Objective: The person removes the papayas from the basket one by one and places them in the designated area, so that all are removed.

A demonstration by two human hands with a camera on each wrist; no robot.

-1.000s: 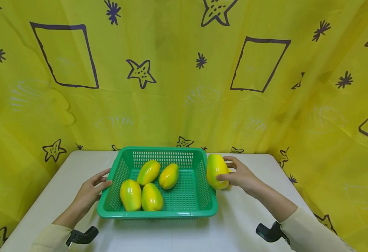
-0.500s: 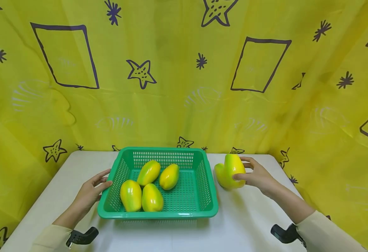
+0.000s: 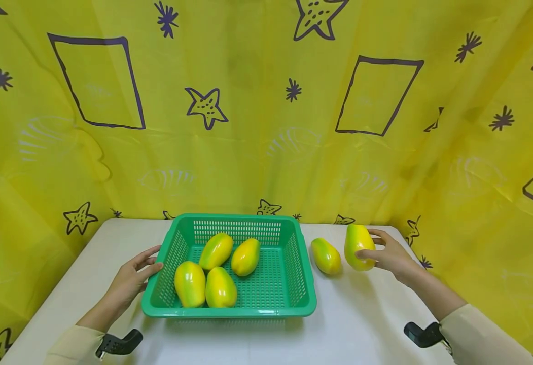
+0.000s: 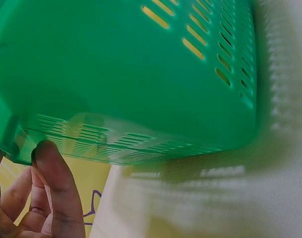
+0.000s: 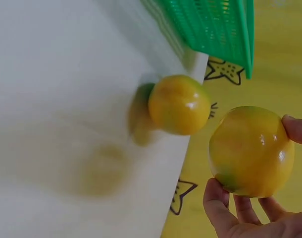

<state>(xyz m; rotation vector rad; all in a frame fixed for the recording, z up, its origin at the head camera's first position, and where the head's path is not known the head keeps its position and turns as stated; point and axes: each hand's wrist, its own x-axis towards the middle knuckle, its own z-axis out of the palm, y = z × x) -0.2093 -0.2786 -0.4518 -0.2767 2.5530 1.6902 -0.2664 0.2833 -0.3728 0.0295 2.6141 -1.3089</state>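
Note:
My right hand (image 3: pixel 391 256) holds a yellow-green mango (image 3: pixel 359 247) above the table's right side, thumb on the near side and fingers behind. In the right wrist view the held mango (image 5: pixel 252 151) sits between thumb and fingertips. A second mango (image 3: pixel 326 256) lies on the table between that hand and the green plastic basket (image 3: pixel 229 311). Several mangoes (image 3: pixel 220 288) lie in the basket's left and middle part. With my left hand (image 3: pixel 131 276) I grip the basket's left rim; the left wrist view shows the fingers (image 4: pixel 59 191) right at the rim.
A white table (image 3: pixel 248 344) bears the basket. Its back edge meets a yellow curtain (image 3: pixel 248 162) printed with stars and shapes, which also hangs along both sides. Small black cameras (image 3: pixel 119 342) are strapped at both wrists.
My right hand has carried its mango from the basket's right rim rightward, past the mango on the table, which now shows fully. The left hand and basket have stayed put.

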